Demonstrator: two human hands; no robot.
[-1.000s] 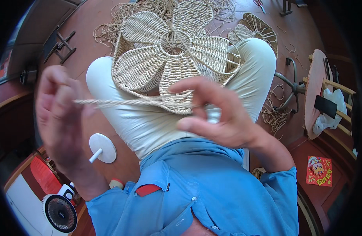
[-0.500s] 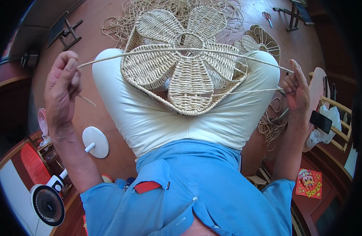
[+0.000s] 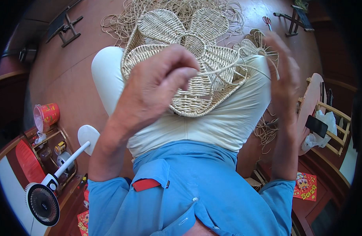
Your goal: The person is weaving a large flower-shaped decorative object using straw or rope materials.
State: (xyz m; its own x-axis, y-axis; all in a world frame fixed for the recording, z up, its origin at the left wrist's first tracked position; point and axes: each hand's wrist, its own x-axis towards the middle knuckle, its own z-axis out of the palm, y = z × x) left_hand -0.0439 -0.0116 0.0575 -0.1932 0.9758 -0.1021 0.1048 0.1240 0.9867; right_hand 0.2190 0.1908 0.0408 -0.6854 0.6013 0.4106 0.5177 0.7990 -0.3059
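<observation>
A petal-shaped woven basket (image 3: 161, 25) of pale twisted cord rests across my lap, tilted up, with a round woven centre and several petal-like sections. Above its near part, my left hand (image 3: 155, 84) is closed, pinching a straw-coloured cord (image 3: 218, 72) between thumb and forefinger. From there the cord runs right over the basket and curves above my right knee. My right hand (image 3: 285, 76) is raised beyond that knee, its fingers smeared by motion. A cord end hangs near its fingers, but whether they grip it cannot be made out. My left hand hides part of the near petals.
Loose cord (image 3: 118, 23) lies heaped on the floor behind the basket, beside another woven piece (image 3: 249, 45). Scissors (image 3: 267, 21) lie farther right. A white standing fan (image 3: 43, 204) and red bucket (image 3: 47, 116) are at left; a phone (image 3: 317, 126) is at right.
My left hand has swung right, from the far left to over the basket, still pinching the cord. My right hand has lifted slightly and moved inward. The stretched cord has gone slack.
</observation>
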